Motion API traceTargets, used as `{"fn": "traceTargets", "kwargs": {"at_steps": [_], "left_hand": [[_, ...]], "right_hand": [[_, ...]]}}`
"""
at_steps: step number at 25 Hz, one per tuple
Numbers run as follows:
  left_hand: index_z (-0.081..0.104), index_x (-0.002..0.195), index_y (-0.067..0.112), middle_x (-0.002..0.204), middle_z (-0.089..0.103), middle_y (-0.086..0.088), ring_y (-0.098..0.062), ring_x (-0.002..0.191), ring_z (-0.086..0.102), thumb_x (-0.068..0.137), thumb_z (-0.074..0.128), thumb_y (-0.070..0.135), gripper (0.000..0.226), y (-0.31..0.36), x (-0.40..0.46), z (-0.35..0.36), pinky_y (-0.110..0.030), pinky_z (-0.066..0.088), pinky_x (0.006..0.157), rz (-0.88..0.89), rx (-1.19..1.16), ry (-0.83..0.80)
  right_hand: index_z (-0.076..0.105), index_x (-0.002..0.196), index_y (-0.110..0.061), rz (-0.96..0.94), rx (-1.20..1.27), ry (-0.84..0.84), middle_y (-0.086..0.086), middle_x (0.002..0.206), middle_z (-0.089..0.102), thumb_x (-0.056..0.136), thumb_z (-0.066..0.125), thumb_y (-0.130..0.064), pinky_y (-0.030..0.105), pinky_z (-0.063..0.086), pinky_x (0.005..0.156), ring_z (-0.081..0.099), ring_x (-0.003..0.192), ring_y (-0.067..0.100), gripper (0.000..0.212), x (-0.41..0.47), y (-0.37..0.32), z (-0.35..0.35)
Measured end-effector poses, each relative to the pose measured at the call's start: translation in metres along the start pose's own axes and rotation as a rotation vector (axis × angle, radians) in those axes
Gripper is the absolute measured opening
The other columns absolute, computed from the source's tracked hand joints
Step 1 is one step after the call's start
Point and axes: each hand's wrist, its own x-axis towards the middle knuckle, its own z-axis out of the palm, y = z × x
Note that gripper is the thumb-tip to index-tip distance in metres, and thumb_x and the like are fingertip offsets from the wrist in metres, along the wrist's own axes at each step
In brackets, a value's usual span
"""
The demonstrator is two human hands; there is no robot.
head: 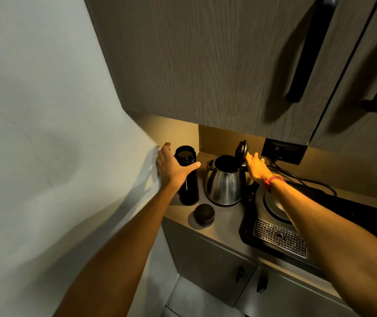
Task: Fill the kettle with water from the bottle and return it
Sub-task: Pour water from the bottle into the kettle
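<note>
The kettle [225, 184] stands on the surface [226, 223] just left of its round base [276, 208], which sits on a black tray [354, 216] with a perforated grille [281, 240]. Its lid [241, 149] is tipped up and the dark mouth is exposed. The right hand [257, 167] reaches in from the right with fingers stretched flat, fingertips at the lid's edge — its grip is open and closes on nothing; coloured bands circle the wrist. Just left of the kettle stands the black bottle [187, 177], upright and uncapped, its cap [204, 215] lying on the surface in front of it. The left hand [173, 168] is spread beside the bottle's neck, thumb crossing in front of it and fingers behind, the grip open and not yet closed round it. A cord [308, 183] runs from a wall socket [283, 151] behind the tray. Cabinets [217, 65] hang overhead, and a pale wall [45, 110] closes the left side.
</note>
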Motion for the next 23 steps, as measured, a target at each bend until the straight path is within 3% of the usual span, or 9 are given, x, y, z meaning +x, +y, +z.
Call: {"fn": "traceTargets", "kwargs": {"at_steps": [2,3,7,10,14,19,23], "left_hand": [[0.041,0.145,0.012,0.143,0.053,-0.011,-0.03,0.136,0.049,0.062,0.095,0.03,0.1,-0.009,0.001,0.005,-0.047,0.043,0.112,-0.173,-0.23,-0.236],[0.043,0.144,0.012,0.141,0.057,-0.011,-0.03,0.135,0.051,0.063,0.095,0.022,0.096,-0.012,-0.001,0.01,-0.046,0.043,0.112,-0.224,-0.327,-0.28],[0.046,0.145,0.012,0.14,0.06,-0.011,-0.031,0.131,0.054,0.066,0.093,0.016,0.092,-0.014,-0.017,0.031,-0.045,0.044,0.111,-0.288,-0.413,-0.138],[0.049,0.142,0.008,0.135,0.062,-0.014,-0.034,0.127,0.058,0.069,0.092,0.017,0.086,-0.016,-0.021,0.042,-0.044,0.048,0.108,-0.165,-0.335,-0.051],[0.05,0.139,0.011,0.132,0.063,-0.012,-0.03,0.122,0.06,0.069,0.091,0.022,0.082,-0.01,-0.019,0.041,-0.032,0.049,0.097,-0.003,-0.175,-0.147],[0.05,0.13,0.015,0.124,0.062,-0.009,-0.031,0.111,0.062,0.07,0.083,0.04,0.073,0.008,-0.002,0.031,-0.048,0.057,0.09,0.132,0.2,-0.267],[0.043,0.133,0.013,0.125,0.058,-0.012,-0.033,0.111,0.058,0.069,0.077,0.05,0.081,0.025,0.011,0.025,-0.05,0.058,0.084,0.252,0.499,-0.356]], "right_hand": [[0.001,0.155,-0.006,0.018,-0.017,-0.023,0.032,0.148,0.032,0.097,0.031,0.001,0.062,0.013,0.118,0.012,0.144,0.051,0.066,0.001,-0.003,-0.001],[-0.001,0.155,-0.006,0.033,-0.008,-0.04,0.032,0.149,0.032,0.097,0.031,0.001,0.062,0.012,0.118,0.01,0.145,0.051,0.067,0.0,-0.003,-0.002],[-0.002,0.154,-0.004,0.092,-0.044,-0.048,0.033,0.145,0.039,0.095,0.033,0.001,0.063,0.014,0.117,0.012,0.144,0.052,0.069,0.001,-0.009,-0.001],[0.0,0.154,-0.005,0.108,-0.025,-0.031,0.035,0.139,0.044,0.094,0.034,-0.002,0.062,0.018,0.116,0.019,0.141,0.053,0.069,0.001,-0.009,0.001],[-0.001,0.154,-0.005,0.124,0.02,-0.035,0.034,0.141,0.042,0.096,0.034,-0.006,0.062,0.015,0.116,0.015,0.142,0.054,0.068,-0.002,-0.009,0.0],[0.008,0.154,-0.006,0.136,0.157,-0.03,0.034,0.138,0.045,0.1,0.035,-0.01,0.062,0.016,0.117,0.022,0.141,0.052,0.06,-0.003,-0.005,-0.001],[-0.002,0.154,-0.007,0.201,0.253,-0.005,0.033,0.138,0.046,0.096,0.036,-0.006,0.062,0.019,0.116,0.023,0.139,0.054,0.07,0.002,-0.004,-0.001]]}}
